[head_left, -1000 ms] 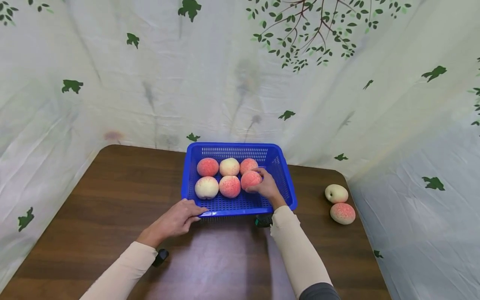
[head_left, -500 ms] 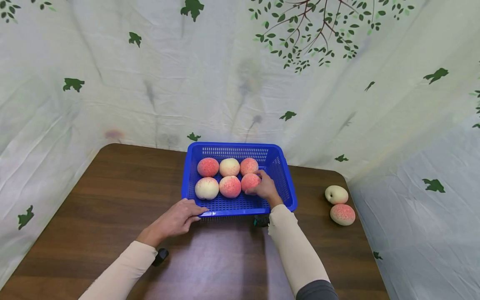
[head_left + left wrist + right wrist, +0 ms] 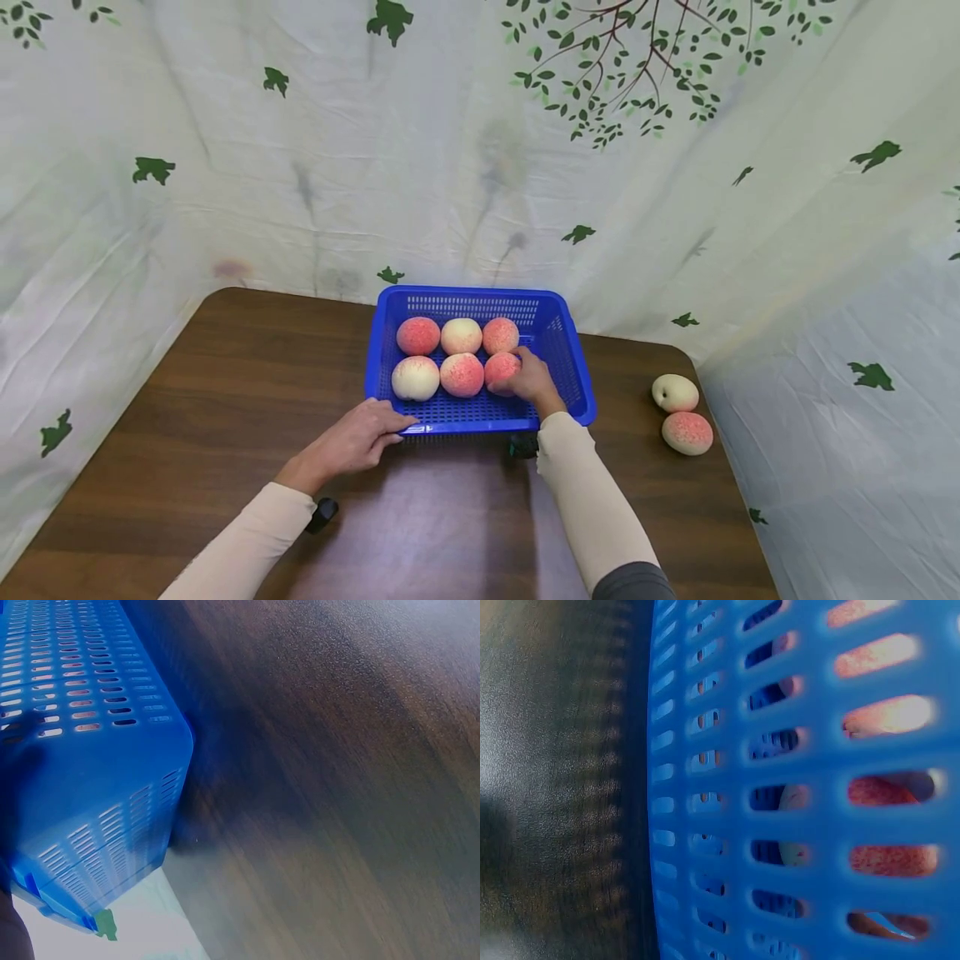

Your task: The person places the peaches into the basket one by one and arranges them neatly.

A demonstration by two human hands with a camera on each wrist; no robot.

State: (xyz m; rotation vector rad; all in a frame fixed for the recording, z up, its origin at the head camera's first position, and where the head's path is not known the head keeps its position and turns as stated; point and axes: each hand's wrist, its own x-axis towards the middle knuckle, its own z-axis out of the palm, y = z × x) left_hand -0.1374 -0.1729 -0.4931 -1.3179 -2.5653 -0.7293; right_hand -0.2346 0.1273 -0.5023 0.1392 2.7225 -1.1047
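Note:
A blue plastic basket (image 3: pixel 480 425) with slotted walls stands on the table, holding two rows of peaches. My left hand (image 3: pixel 356 435) grips its front rim near the left corner, fingers over the edge and thumb below. Inside the basket, my right hand (image 3: pixel 531 379) holds a red peach (image 3: pixel 502 370) at the right end of the front row. Beside that peach are another red peach (image 3: pixel 461 375) and a pale peach (image 3: pixel 415 379). Behind them sit a red peach (image 3: pixel 417 336), a cream one (image 3: pixel 461 336) and a pinkish one (image 3: pixel 500 335). The right wrist view shows peaches through the basket wall (image 3: pixel 817 765).
On the right side of the brown wooden table (image 3: pixel 225 400) lie a pale peach (image 3: pixel 675 392) and a pink peach (image 3: pixel 687 433), close together. A whitish curtain with leaf prints (image 3: pixel 322 167) hangs behind the table and along both sides.
My right hand has lowered the red peach slightly into the front row, and its fingers now cover more of it. The left hand stays on the rim; the head view has shifted a little.

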